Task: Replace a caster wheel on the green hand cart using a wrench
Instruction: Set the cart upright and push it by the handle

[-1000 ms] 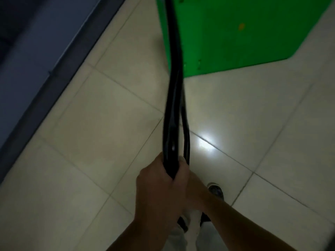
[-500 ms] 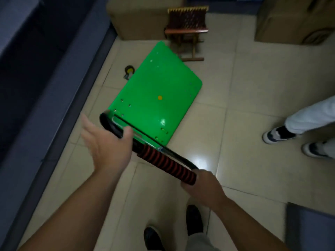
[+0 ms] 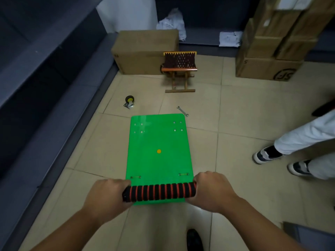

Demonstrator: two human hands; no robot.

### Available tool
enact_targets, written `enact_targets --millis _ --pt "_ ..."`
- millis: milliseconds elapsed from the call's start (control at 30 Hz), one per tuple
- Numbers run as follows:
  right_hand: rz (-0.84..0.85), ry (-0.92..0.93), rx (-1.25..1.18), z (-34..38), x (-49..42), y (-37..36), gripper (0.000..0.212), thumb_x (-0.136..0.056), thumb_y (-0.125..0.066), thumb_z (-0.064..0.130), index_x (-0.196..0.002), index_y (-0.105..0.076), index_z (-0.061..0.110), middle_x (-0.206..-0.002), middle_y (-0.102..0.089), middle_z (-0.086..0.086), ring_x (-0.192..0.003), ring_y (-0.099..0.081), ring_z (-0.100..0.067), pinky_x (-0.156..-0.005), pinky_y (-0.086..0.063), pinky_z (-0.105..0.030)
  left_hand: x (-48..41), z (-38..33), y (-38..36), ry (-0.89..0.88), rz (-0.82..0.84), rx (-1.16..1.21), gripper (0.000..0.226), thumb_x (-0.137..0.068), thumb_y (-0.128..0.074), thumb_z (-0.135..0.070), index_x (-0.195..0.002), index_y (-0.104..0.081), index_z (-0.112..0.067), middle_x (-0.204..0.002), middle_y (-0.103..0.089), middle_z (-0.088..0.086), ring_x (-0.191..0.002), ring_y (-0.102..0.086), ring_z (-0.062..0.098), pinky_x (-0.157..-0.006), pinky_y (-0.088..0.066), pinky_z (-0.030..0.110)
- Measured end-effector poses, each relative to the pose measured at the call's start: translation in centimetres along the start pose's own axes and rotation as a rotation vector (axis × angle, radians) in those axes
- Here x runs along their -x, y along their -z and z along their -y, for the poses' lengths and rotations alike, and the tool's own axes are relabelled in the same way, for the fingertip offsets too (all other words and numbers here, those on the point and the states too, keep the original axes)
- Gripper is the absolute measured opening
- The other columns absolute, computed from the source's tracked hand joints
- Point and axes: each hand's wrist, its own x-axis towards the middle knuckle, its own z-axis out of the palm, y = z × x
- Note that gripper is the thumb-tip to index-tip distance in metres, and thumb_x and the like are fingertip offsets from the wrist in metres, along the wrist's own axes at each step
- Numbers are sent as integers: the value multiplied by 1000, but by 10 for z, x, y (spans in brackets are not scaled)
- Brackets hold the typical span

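Note:
The green hand cart stands flat on the tiled floor straight in front of me, its deck showing bolt heads near the far corners. Its handle has a black and red ribbed foam grip. My left hand grips the handle's left end and my right hand grips its right end. A loose caster wheel with a yellow hub lies on the floor beyond the cart's far left corner. A silver wrench lies just past the far right corner.
A small wooden folding stool and a cardboard box stand behind the cart. Stacked cardboard boxes fill the far right. Another person's legs and shoes are at the right. A dark wall runs along the left.
The cart went from tipped up on edge to lying flat and square in front of me. My left hand moved onto the handle's left end; both hands now hold the handle.

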Motion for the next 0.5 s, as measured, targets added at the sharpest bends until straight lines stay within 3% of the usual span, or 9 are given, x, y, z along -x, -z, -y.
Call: enact_targets --millis 133,233,300,367,433,500 --pt "55 10 104 60 30 -24 40 -72 -59 61 -79 -58 22 -72 -54 6 -69 -56 -23 -65 -42 -28 66 24 -16 49 4 80 29 -58 -66 -54 -54 -47 -32 -43 -48 -9 -35 -52 9 -34 -24 22" --pt "70 49 181 103 52 -51 35 -79 -58 59 -81 -57 24 -73 -55 7 -66 -54 -21 -60 -33 -25 110 46 -32 137 67 154 43 -63 -73 -50 -59 -33 -36 -46 -33 -8 -48 -59 7 -42 -32 19" --pt "14 21 159 119 64 -65 32 -82 -59 56 -83 -55 25 -73 -54 9 -70 -58 -19 -62 -39 -25 125 54 -34 224 110 156 42 -73 -69 -55 -61 -36 -33 -54 -46 -5 -64 -66 11 -53 -41 25" --pt "-69 -8 141 127 78 -77 26 -84 -60 51 -91 -52 27 -83 -57 9 -83 -61 -18 -77 -48 -29 141 50 -37 148 91 159 45 -61 -85 -56 -64 -43 -40 -59 -59 -9 -58 -65 9 -47 -37 24" --pt "-156 -21 143 135 98 -96 31 -84 -63 49 -103 -49 29 -99 -59 7 -95 -58 -19 -90 -45 -35 159 39 -33 56 11 241 55 -48 -90 -66 -89 -60 -46 -65 -64 -19 -51 -61 0 -44 -35 13" --pt "-288 23 152 152 120 -124 41 -83 -60 64 -103 -52 29 -96 -57 9 -90 -54 -18 -89 -44 -36 180 28 -39 -23 -91 295 68 -66 -73 -82 -119 -62 -41 -84 -67 -25 -61 -61 -7 -54 -42 8"
